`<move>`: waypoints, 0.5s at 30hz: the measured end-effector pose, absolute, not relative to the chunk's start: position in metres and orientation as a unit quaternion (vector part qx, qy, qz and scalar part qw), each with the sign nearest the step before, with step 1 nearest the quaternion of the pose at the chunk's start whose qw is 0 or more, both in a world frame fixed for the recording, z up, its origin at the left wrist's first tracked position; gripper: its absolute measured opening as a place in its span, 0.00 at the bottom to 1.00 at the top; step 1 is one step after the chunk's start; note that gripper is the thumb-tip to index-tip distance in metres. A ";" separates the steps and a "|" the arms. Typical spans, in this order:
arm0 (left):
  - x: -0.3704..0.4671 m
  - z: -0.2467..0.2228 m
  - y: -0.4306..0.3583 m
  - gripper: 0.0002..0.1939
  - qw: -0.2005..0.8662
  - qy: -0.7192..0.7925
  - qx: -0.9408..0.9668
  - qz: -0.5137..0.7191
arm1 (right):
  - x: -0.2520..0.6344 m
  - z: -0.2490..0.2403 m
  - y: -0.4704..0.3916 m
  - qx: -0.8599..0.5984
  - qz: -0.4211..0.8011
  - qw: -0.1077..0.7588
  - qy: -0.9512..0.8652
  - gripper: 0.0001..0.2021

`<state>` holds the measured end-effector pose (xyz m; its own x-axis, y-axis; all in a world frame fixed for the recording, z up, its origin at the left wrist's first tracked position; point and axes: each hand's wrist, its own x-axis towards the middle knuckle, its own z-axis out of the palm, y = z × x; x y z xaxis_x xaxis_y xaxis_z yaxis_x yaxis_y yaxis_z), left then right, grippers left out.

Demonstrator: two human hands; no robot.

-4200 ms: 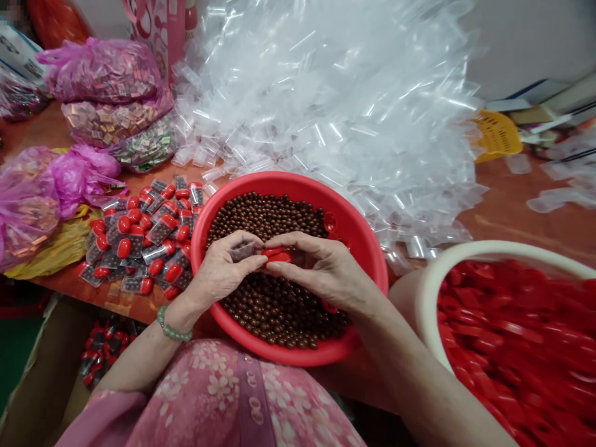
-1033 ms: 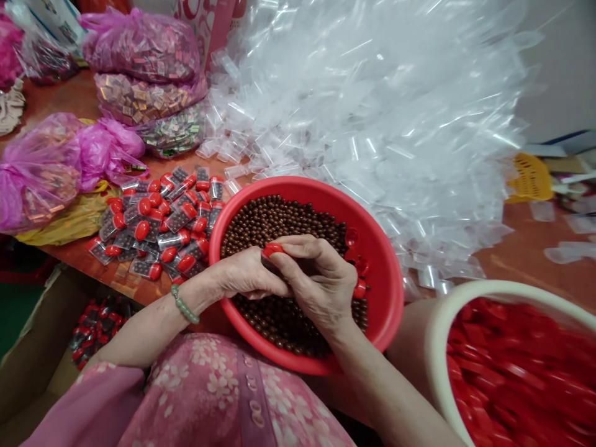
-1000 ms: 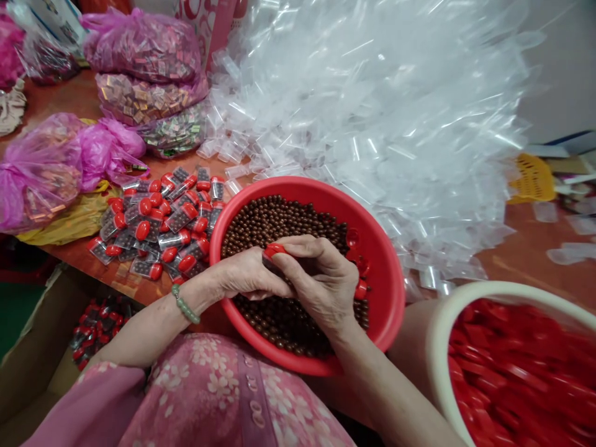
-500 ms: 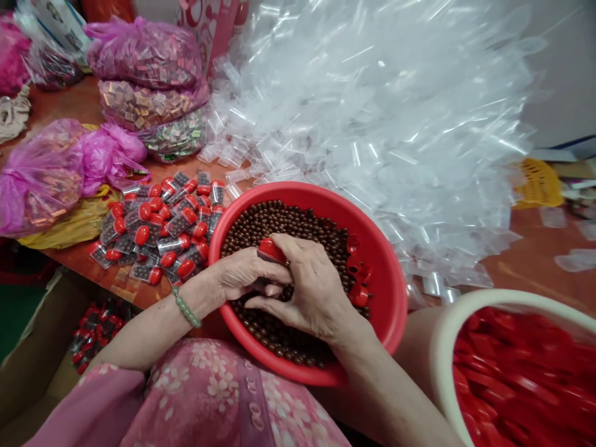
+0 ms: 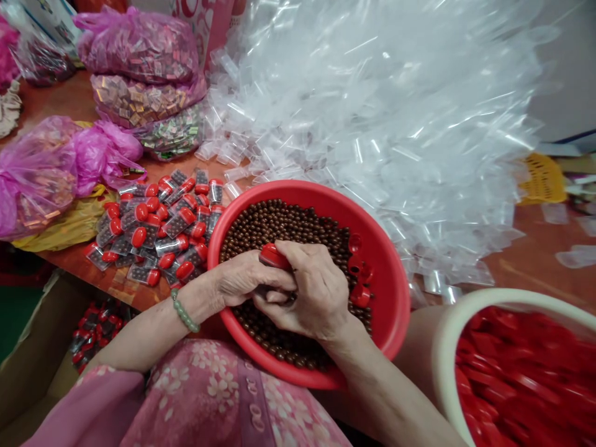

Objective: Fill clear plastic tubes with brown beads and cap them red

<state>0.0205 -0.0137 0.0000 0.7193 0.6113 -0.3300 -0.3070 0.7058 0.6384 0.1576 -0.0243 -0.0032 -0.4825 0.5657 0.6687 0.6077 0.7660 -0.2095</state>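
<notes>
Above a red basin (image 5: 388, 279) of small round brown balls (image 5: 288, 220), both hands meet around one small container with a red cap (image 5: 274, 256). My left hand (image 5: 244, 276), a green bead bracelet at its wrist, is closed around this container. My right hand (image 5: 316, 288) is wrapped over it from the other side, its thumb and fingers at the cap. The container's body is hidden by the fingers. Several loose red caps (image 5: 361, 293) lie against the basin's right side. Left of the basin is a heap of filled clear containers with red caps (image 5: 174, 230).
A large pile of clear empty containers (image 5: 363, 124) covers the back of the table. A cream tub (image 5: 442, 347) of red caps stands at right. Pink bags (image 5: 144, 49) sit at back left. Below the table's left edge, a cardboard box (image 5: 28, 354) holds more filled containers.
My right hand has closed in on the left, its thumb and fingers drawn tighter around the red-capped container. The view has shifted slightly.
</notes>
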 end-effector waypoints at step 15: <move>0.029 0.001 -0.017 0.21 0.831 0.398 0.185 0.342 | 0.169 -0.010 -0.023 -0.316 -0.054 0.315 -0.893 0.34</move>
<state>0.0286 -0.0171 0.0010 0.4495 0.7160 -0.5341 -0.4214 0.6972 0.5799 0.1686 -0.0231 -0.0104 -0.6013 0.5309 0.5971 0.5993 0.7939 -0.1024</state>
